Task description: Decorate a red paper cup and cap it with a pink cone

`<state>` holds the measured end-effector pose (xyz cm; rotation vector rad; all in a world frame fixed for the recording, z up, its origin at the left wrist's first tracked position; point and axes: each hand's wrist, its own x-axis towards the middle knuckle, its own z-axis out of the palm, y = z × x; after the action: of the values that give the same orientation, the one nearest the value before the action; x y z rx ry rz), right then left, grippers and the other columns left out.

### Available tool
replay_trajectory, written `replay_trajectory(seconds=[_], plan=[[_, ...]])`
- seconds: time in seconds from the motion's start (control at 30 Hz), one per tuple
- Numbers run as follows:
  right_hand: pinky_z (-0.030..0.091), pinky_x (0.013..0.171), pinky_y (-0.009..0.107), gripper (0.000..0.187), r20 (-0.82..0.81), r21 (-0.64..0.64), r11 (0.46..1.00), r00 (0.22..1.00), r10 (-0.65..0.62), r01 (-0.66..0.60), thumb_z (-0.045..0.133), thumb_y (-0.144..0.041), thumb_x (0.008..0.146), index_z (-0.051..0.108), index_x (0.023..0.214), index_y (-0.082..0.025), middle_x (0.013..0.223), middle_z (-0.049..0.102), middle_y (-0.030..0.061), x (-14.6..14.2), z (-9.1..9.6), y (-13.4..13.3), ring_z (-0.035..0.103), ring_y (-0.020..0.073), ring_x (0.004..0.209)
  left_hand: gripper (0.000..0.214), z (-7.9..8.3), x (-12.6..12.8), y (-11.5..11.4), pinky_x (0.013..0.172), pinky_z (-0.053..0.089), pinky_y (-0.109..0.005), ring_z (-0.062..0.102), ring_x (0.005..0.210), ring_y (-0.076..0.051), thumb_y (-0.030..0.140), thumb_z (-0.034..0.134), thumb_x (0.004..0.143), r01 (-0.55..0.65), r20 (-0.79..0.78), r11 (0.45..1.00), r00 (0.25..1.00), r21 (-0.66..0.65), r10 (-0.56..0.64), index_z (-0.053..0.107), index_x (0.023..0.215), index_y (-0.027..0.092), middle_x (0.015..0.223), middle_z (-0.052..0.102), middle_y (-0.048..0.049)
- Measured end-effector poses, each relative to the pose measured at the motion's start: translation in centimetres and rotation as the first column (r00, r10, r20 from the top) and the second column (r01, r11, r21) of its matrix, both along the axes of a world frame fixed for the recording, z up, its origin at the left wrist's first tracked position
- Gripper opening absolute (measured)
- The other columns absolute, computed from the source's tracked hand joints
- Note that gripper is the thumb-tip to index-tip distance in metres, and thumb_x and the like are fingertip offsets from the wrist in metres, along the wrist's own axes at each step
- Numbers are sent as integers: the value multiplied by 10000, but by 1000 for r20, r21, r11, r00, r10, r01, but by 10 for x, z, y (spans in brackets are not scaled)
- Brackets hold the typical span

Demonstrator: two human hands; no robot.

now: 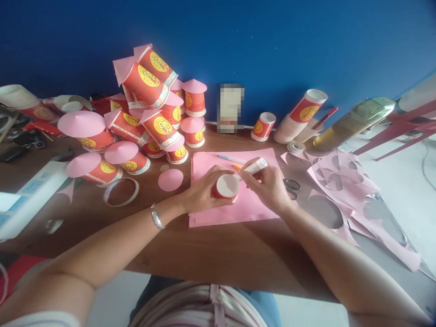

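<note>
My left hand (204, 190) is wrapped round a red paper cup (227, 186), whose round white end faces up. In my right hand (269, 186) is a white glue stick (255, 167), tilted, with its lower end at the cup's rim. Both hands are over a stack of pink paper sheets (238, 215). A light-blue-tipped pen (231, 159) lies on the sheets, and an orange-tipped item (236, 167) shows partly behind my right fingers. Left of the sheets lies a pink paper disc (170, 180). Scissors (292, 187) lie partly hidden beside my right wrist.
Several red cups with pink cone tops (161, 125) are piled at the back left. A roll of tape (121, 191) lies before them. A single cup (263, 126), a leaning cup stack (301, 116) and a bottle (354, 122) stand behind. Pink paper offcuts (344, 177) cover the right side.
</note>
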<state>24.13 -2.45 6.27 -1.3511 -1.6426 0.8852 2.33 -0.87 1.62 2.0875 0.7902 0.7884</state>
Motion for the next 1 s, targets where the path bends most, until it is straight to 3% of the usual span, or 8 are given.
replay_trajectory(seconds=[0.2, 0.33, 0.47, 0.6, 0.83, 1.0], plan=[[470, 519, 262, 332, -38, -33, 999, 999, -3, 2, 713, -503, 851, 642, 779, -186, 660, 680, 12, 4, -2, 2, 603, 139, 551, 742, 9, -6, -1, 1167, 509, -497, 582, 1400, -314, 351, 808, 850, 74, 44, 992, 997, -105, -70, 443, 1486, 240, 1543, 555, -158], [471, 519, 261, 367, -87, -32, 999, 996, 2, -4, 733, -538, 837, 632, 784, -189, 668, 678, 8, 3, -1, -1, 593, 133, 544, 740, 9, -4, -2, 1153, 515, -486, 594, 1381, -313, 309, 808, 829, 87, 23, 993, 996, -85, -86, 438, 1465, 232, 1512, 577, -157], [466, 533, 256, 277, -46, 3, 1000, 999, 2, -2, 716, -451, 846, 634, 796, -190, 675, 671, 0, 0, 0, -4, 588, 127, 562, 705, 5, 1, -3, 1064, 550, -505, 647, 1254, -315, 378, 878, 750, -17, 10, 999, 1000, -52, 18, 511, 1334, 234, 1378, 635, -135], [473, 544, 261, 233, 13, 18, 1000, 1000, -10, 10, 693, -409, 843, 627, 779, -195, 666, 666, 1, 0, -1, -4, 589, 132, 569, 559, 2, 2, -4, 998, 561, -478, 657, 1146, -275, 410, 853, 786, -44, -8, 998, 999, -40, 44, 551, 1221, 232, 1248, 653, -97], [466, 518, 262, 295, -11, -21, 1000, 1000, -11, 11, 704, -470, 856, 632, 778, -195, 677, 681, 9, 4, -10, -3, 601, 136, 552, 522, 4, 1, -3, 966, 562, -453, 663, 1106, -262, 404, 851, 789, -41, 15, 997, 999, -59, 42, 569, 1188, 224, 1203, 661, -98], [496, 554, 272, 257, -63, 87, 996, 998, 13, -7, 684, -458, 886, 645, 844, -207, 772, 709, 23, 4, -12, -10, 625, 142, 605, 531, 5, 1, -3, 922, 567, -442, 662, 1056, -252, 434, 854, 776, -54, -5, 997, 999, -58, 54, 567, 1173, 229, 1172, 661, -77]])
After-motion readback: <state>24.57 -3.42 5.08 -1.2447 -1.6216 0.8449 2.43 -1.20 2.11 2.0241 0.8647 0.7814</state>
